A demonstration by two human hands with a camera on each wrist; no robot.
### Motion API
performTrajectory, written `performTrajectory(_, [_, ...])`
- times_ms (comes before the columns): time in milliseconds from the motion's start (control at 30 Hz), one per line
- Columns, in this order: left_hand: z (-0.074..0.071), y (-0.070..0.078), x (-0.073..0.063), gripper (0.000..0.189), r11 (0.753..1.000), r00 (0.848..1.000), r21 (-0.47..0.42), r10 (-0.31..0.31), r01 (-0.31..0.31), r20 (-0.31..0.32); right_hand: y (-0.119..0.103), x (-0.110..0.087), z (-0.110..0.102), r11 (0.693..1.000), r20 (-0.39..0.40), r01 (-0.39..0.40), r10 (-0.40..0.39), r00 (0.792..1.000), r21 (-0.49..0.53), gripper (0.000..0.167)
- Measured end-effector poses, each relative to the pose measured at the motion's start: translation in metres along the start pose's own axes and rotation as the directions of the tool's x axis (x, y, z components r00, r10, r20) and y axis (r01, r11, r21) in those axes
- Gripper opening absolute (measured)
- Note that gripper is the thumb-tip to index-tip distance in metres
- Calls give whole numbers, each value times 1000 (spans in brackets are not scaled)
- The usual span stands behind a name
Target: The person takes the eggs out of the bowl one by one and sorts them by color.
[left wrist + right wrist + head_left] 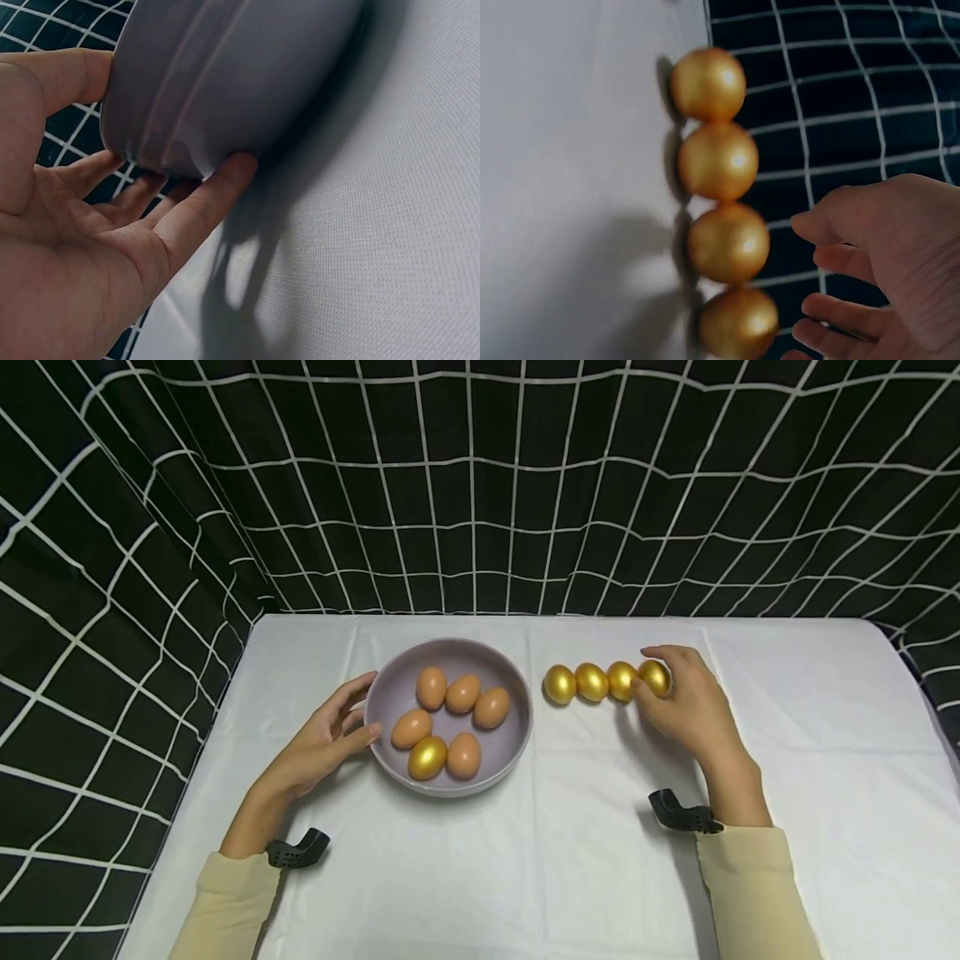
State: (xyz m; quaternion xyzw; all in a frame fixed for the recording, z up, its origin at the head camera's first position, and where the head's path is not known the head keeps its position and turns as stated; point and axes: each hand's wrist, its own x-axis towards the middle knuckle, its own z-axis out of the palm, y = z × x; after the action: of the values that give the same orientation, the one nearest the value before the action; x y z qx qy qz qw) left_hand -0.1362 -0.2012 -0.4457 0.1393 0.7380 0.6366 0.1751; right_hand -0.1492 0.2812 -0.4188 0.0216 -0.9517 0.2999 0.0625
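A mauve bowl (504, 763) stands left of centre, holding several brown eggs (462, 692) and one golden egg (427, 757). At its left side is my left hand (324, 739), fingers spread. In the left wrist view the thumb (82, 75) touches the bowl by its rim, and the other fingers reach along the outer wall. To the right, several golden eggs (592, 682) sit in a row. My right hand (690, 710) hovers over the row's right end, thumb and fingers parted around the rightmost golden egg (656, 677). In the right wrist view its fingers (847, 315) are apart from the eggs.
A white cloth (450, 877) covers the table. Black fabric with a white grid (495, 493) hangs behind the far edge and along the left side. Each wrist wears a black camera band (684, 814) just beyond the beige sleeve (753, 877).
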Motion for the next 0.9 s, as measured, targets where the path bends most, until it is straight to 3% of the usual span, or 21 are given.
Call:
performTrajectory(333, [1,-2,0,76,1000,1000,-7,-6,6,-8,-44,-5,2,996,53,78,-80,995,30,50])
performTrajectory(533, [-1,-1,-1,76,1000,1000,4,-3,3,-12,-74,-4,10,975,46,214,-217,975,56,44])
performTrajectory(700, [0,-1,-1,76,1000,1000,-8,-7,7,-14,-101,-4,19,939,67,337,-342,937,72,41])
performTrajectory(900, [1,-1,0,77,1000,1000,-11,-14,14,-16,-132,-3,28,869,171,481,-494,852,113,42])
